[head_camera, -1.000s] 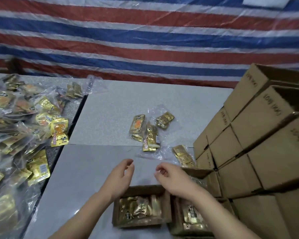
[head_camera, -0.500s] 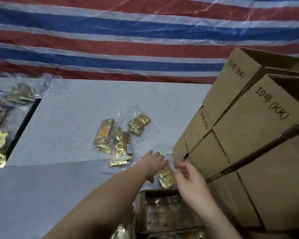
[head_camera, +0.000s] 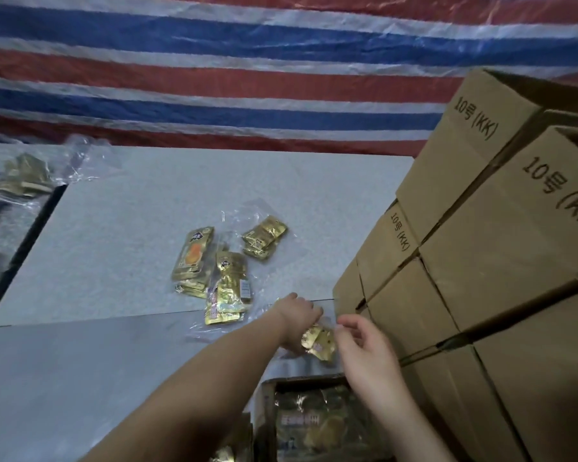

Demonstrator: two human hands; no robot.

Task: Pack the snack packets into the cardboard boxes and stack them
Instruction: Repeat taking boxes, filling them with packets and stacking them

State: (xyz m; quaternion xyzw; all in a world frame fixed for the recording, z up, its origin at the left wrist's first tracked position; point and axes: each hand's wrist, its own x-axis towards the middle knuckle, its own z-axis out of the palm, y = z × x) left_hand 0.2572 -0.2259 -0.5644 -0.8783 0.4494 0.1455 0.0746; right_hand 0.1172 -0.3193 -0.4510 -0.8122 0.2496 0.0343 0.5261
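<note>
- Gold snack packet (head_camera: 318,340) in a clear plastic bag lies on the grey table (head_camera: 114,261), just beyond an open cardboard box (head_camera: 317,418) and close to the foot of the stacked cardboard boxes (head_camera: 481,278).
- Left hand (head_camera: 299,313) reaches over the packet from the left, fingers curled down onto its bag; the grip itself is hidden under the hand.
- Right hand (head_camera: 364,345) is at the packet's right edge, fingers loosely bent, fingertips at the clear plastic; whether they pinch it cannot be told.
- The open box already holds gold packets.
- Three more bagged groups of gold packets (head_camera: 214,271) lie farther out on the table, apart from the hands.
- A pile of bagged packets (head_camera: 20,178) sits at the far left.
- A red, white and blue striped tarp (head_camera: 214,78) hangs behind.
</note>
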